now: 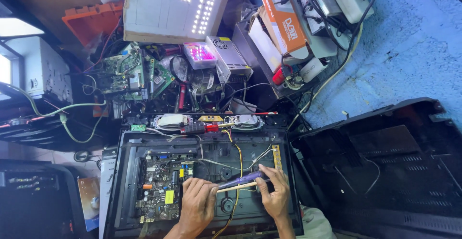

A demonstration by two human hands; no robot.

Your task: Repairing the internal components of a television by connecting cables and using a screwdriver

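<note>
hands worked inside an opened monitor [144, 147]
left hand [197, 205] fingers gripped a thin stick [236, 187]; right hand [275, 191] fingers held a purple tool [243, 179].

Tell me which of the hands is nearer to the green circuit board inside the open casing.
Left. The left hand rests right beside the green circuit board, at its right edge. The right hand lies further right, apart from it.

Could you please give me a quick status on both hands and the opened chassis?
Left hand and right hand share a thin pale stick. Right also grips purple tool. Yellow wires cross the open chassis.
</note>
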